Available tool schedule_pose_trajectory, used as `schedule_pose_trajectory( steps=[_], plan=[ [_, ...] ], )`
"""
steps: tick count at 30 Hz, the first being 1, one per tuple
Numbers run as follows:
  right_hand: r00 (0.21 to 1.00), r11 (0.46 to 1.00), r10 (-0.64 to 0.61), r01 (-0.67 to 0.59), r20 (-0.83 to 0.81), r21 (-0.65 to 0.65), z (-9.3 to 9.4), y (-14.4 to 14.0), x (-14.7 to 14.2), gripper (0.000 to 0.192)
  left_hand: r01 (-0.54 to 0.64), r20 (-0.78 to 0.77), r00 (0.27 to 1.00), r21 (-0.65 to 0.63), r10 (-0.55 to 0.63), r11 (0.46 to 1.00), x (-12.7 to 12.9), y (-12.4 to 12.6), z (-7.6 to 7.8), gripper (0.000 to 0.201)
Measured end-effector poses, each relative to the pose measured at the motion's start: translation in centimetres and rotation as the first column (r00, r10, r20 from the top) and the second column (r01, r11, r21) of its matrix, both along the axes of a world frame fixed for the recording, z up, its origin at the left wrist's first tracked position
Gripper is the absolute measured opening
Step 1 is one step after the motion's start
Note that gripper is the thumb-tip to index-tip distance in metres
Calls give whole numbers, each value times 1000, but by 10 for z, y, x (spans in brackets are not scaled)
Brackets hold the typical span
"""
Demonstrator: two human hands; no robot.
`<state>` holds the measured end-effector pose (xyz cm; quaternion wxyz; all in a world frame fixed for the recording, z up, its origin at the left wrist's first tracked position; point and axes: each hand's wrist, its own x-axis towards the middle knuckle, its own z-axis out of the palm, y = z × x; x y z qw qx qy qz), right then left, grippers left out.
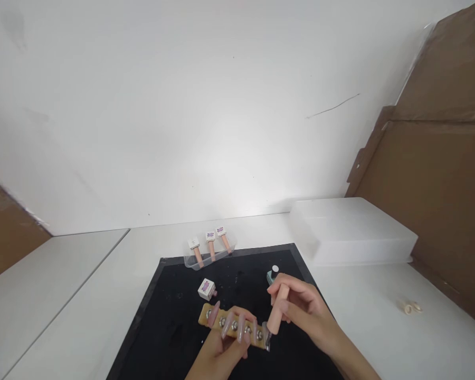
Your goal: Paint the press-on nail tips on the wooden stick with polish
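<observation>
My left hand [225,351] is closed on a wooden nail stand [203,315], a tan strip with a row of round metal studs. Long pinkish press-on nails [227,322] sit along it, and a clear piece [266,335] juts from its right end. In my right hand [306,309] is a peach nail polish cap [278,310], tilted, its lower end close to the stand's right end. Whether the brush touches a nail I cannot tell. An uncapped white nail polish bottle [207,289] lies behind the stand, its neck pointing right.
A black mat [162,306] covers the work area. At its back edge, a clear tray [192,264] holds three peach-capped polish bottles [210,244]. A teal bottle [270,277] is partly behind my right hand. Right of the mat are a translucent bin [356,232] and small beige rings [408,307].
</observation>
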<state>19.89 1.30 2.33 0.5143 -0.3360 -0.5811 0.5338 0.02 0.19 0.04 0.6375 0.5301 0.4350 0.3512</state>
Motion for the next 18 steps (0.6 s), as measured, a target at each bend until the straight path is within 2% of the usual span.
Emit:
schedule_pose_trajectory(
  steps=[7,10,14,18],
  plan=[
    [984,995,-94,88,152,47,3,2,-2,15,38,-22,999,49,-37,998,-1,3,-14,34],
    [981,991,-134,130,137,38,1,3,-3,17,58,-27,998,83,-56,995,-2,5,-19,35],
    [982,985,-172,170,78,39,-3,6,-2,19,63,-31,998,68,-61,996,-2,5,-17,37],
    [993,994,-108,107,54,21,-3,4,-1,20,38,-6,999,74,-38,997,0,5,-14,39]
  ],
)
